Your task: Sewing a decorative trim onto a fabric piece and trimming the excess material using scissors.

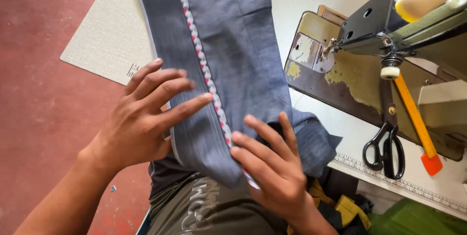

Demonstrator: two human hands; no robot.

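A long piece of blue-grey fabric (233,45) lies over the pale table (112,35) and hangs toward my lap. A red and white zigzag trim (202,60) runs down it along a fold. My left hand (146,116) lies flat on the left folded strip, fingers spread and pointing right, fingertips at the trim. My right hand (270,164) presses flat on the lower part of the cloth, fingers pointing up and left beside the trim. Neither hand grips anything.
An old green sewing machine (369,45) stands at the right with its needle area near the cloth's edge. Black scissors (386,150) and a yellow ruler with an orange end (418,123) lie by it. Red floor (39,94) is at the left.
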